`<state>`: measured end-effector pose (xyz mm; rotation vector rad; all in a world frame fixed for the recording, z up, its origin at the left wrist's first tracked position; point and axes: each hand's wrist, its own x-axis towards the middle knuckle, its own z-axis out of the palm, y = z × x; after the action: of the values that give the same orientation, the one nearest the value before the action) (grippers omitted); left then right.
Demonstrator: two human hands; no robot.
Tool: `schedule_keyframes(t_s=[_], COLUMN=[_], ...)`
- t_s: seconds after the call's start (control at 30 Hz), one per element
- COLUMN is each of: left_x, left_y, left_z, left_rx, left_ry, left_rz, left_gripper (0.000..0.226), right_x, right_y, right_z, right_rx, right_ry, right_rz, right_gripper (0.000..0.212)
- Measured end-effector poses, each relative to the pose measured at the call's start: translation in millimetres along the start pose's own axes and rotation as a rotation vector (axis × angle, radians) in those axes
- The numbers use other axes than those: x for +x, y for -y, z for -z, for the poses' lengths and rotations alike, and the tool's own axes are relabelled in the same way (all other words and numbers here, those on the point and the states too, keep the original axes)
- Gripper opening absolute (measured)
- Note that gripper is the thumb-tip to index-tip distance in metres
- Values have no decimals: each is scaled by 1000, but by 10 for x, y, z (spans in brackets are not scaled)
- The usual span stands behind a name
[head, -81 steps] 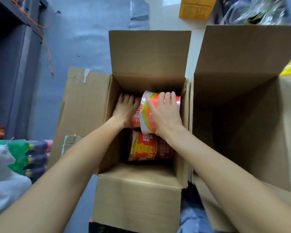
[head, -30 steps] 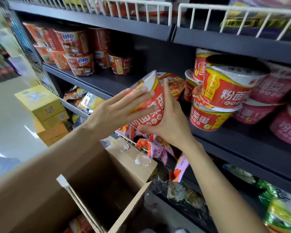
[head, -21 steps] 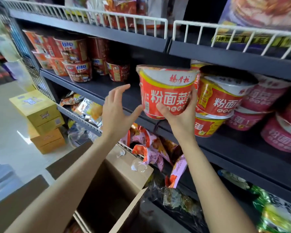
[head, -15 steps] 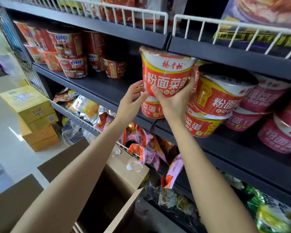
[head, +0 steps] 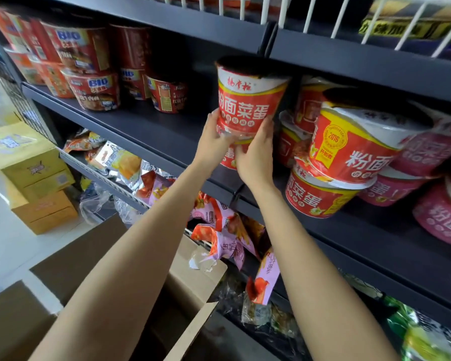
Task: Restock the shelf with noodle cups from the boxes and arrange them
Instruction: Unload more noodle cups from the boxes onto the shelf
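So the noodle cup (head: 245, 105) is a red tub with a white band under the lid and big white Chinese characters across the front, wider at the top than the base. It's upright, up at the middle shelf (head: 146, 131), sitting right over another red cup (head: 229, 155) of the same kind that's mostly hidden behind the hands, can't tell if it's fully resting on it. Both hands are on its lower part: the left hand (head: 214, 142) has its grip curled around the bottom left side, the right hand (head: 255, 155) is wrapped around the bottom right, thumb up along the wall.

Right next to it, on the right, there's a stack of the same red tubs (head: 344, 152), one tilted on top of another, and then pink tubs (head: 443, 214) further right. Off to the left on the same shelf, with a bare stretch of shelf between, are stacked red bowls with a blue BIG logo (head: 89, 74).

Below the arms sits an open cardboard box (head: 193, 277), flaps up; what's inside is too dark to tell. The shelf underneath is full of pink and orange snack bags (head: 219, 230) leaning out over its front edge, with green packs (head: 427, 340) lower right. Yellow boxes (head: 29, 162) are stacked on the floor at left. The white wire rail (head: 323, 11) of the upper shelf runs just above the cup's lid.
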<state>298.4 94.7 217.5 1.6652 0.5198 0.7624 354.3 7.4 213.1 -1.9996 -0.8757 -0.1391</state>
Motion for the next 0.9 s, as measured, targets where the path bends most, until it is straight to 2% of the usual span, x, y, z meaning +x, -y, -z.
schedule_keyframes(t_s=[0.1, 0.23, 0.37, 0.43, 0.53, 0.63, 0.77, 0.9], left_x=[259, 268, -179, -594, -1407, -2312, -3415, -4282], left_y=[-7, -41, 19, 57, 140, 301, 750, 1494], left_z=[-30, 64, 380, 645, 1135, 1647, 2234, 2637], left_rx=[-34, -81, 101, 268, 519, 731, 880, 854], left_ry=[100, 161, -33, -116, -189, -255, -372, -453], left_rz=[128, 170, 92, 9, -59, -10, 291, 611], left_gripper=[94, 87, 65, 49, 30, 24, 18, 20], right_x=[167, 22, -482, -764, -1237, -1830, -2547, -3103], right_y=[18, -13, 5, 75, 195, 311, 490, 587], right_z=[48, 144, 110, 60, -100, -363, -761, -1431], right_rx=[-157, -267, -98, -15, 19, -44, -75, -81], right_ry=[124, 193, 112, 153, 340, 624, 974, 1219], right_rz=[-53, -3, 169, 215, 299, 403, 551, 642], right_gripper=[90, 73, 56, 47, 33, 25, 23, 27])
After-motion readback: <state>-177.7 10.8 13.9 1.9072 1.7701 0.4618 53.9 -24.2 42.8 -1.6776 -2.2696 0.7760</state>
